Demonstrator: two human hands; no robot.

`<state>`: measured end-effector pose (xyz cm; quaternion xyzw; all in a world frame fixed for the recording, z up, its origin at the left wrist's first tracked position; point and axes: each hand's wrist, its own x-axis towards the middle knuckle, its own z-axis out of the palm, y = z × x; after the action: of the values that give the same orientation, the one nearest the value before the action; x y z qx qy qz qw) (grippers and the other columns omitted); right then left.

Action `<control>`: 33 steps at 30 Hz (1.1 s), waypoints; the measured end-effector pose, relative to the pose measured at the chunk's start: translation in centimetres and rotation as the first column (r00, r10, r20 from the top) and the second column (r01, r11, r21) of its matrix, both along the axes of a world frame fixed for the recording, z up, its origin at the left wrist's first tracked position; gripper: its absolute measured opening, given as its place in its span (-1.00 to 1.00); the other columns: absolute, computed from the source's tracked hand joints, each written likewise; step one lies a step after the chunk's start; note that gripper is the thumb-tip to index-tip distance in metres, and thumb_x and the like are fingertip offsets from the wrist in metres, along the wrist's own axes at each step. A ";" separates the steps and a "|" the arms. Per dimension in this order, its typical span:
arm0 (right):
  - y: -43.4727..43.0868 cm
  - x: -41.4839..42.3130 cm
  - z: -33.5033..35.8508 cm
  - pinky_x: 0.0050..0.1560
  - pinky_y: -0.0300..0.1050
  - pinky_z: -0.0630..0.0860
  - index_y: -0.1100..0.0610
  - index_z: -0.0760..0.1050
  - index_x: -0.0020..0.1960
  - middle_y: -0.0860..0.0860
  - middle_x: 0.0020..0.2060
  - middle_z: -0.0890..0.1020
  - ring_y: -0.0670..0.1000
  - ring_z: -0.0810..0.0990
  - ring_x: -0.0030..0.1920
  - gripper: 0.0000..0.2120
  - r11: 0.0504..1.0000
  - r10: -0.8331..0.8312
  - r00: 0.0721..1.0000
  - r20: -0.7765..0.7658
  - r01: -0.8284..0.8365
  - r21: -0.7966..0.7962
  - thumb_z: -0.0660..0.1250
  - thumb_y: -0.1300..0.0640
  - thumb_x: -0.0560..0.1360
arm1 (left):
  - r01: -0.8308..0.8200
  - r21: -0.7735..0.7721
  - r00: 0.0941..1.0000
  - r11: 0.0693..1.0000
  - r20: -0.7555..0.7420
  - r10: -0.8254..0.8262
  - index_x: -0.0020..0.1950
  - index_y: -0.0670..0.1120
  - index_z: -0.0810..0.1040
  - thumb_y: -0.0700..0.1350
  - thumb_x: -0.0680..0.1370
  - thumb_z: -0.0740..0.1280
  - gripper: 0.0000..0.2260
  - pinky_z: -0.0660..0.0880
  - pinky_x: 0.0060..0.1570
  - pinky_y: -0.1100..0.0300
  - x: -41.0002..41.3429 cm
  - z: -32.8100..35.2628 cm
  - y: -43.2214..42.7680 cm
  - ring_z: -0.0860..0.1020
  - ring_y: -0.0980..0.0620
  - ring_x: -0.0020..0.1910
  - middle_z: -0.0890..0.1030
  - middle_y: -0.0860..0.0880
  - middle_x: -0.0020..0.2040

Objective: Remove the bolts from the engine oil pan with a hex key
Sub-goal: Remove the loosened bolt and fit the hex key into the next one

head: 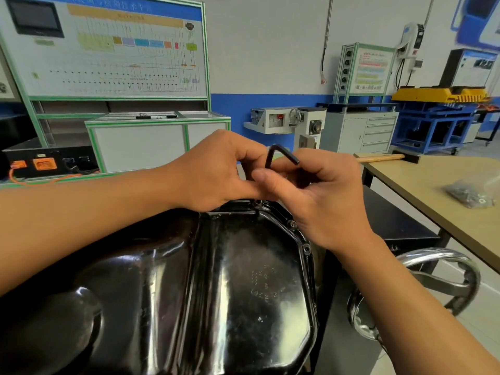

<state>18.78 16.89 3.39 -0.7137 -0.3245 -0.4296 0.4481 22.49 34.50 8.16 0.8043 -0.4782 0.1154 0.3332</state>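
A glossy black pressed-metal oil pan fills the foreground, with small round bolts showing along its right flange. At its far rim both hands meet on a black L-shaped hex key that stands upright, its short arm pointing right. The left hand and right hand each curl their fingers around the shaft. To the right stand a chrome handwheel and a tan wooden table bearing a clear bag of hardware
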 end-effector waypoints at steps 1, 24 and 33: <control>0.0 0.1 0.0 -0.36 -0.07 0.45 0.26 0.67 -0.18 0.09 -0.38 0.63 0.07 0.54 -0.39 -0.85 1.000 0.002 1.000 -0.009 -0.002 -0.002 0.53 0.16 0.44 | 0.008 0.005 1.000 1.000 -0.001 -0.008 -0.05 -0.29 0.63 -0.14 0.47 0.52 -0.77 0.55 -0.07 0.01 -0.1 0.0 0.0 0.61 -0.17 -0.15 0.66 -0.22 -0.15; -0.3 0.1 0.4 -0.34 -0.10 0.44 0.11 0.60 -0.13 0.04 -0.32 0.61 0.04 0.53 -0.32 -0.93 1.000 -0.011 1.000 0.028 0.012 -0.027 0.44 0.23 0.53 | 0.059 0.049 0.998 0.997 -0.040 -0.057 -0.05 0.21 0.63 -0.19 0.55 0.42 -0.75 0.38 -0.33 0.48 -0.5 0.1 0.2 0.52 0.30 -0.38 0.64 0.27 -0.28; -0.2 -0.2 0.4 -0.36 -0.17 0.38 0.24 0.67 -0.05 0.10 -0.33 0.60 0.09 0.50 -0.35 -0.89 1.000 0.001 1.000 -0.009 -0.001 -0.015 0.48 0.18 0.50 | -0.015 0.013 0.999 1.000 0.032 0.015 -0.20 0.04 0.65 -0.18 0.47 0.50 -0.87 0.31 -0.34 0.53 -0.8 0.1 -0.2 0.44 0.32 -0.45 0.52 0.24 -0.44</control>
<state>18.59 16.70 3.74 -0.7188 -0.3263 -0.4237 0.4442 21.74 34.33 8.30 0.8081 -0.4781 0.1277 0.3194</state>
